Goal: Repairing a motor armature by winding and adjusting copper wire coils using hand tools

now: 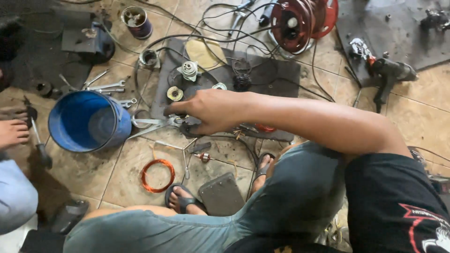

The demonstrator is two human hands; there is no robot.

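Even, soft daylight, moderately bright, no hard light source visible. Shadows are weak and diffuse: a faint one under the blue bucket (89,122), darker shade under the knees at the bottom of the frame. Top-left corner falls off dim, detail lost in the dark mat there. Mild sheen on the floor tiles (422,122) at right, no blown-out glare. Centre is fairly sharp; wires and the copper coil (158,175) read clearly. The outstretched hand (206,111) shows slight motion softness at the fingers. Near clothing at the bottom is soft, out of focus. Wide-angle view with slight stretch toward the edges. Some compression smear in dark areas.
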